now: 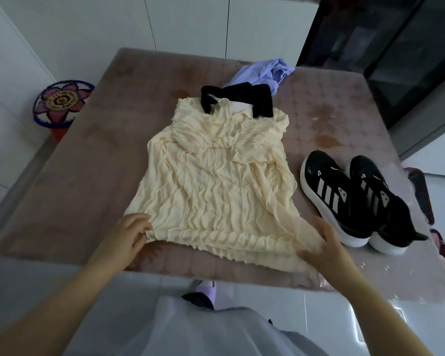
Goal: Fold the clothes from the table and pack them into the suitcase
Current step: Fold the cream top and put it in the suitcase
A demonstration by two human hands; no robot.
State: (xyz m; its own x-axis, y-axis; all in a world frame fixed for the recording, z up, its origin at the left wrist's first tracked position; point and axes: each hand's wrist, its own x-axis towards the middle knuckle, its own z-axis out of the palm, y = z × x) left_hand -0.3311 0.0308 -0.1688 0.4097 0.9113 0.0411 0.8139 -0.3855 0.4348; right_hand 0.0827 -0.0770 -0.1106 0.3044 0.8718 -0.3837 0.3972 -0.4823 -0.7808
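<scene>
Left hand [132,231] pinches the near-left hem corner of the crinkled cream sleeveless top [213,181]; right hand [324,242] lies half-open on the near-right hem, fingers gripping fabric. Top is spread flat on the mauve patterned tabletop [70,181], black collar farthest. Step judged: smoothing before folding. Next move likely needs both hems lifted together. Black striped sneakers [357,196] sit just right; lilac garment [265,73] beyond. Suitcase not identifiable.
</scene>
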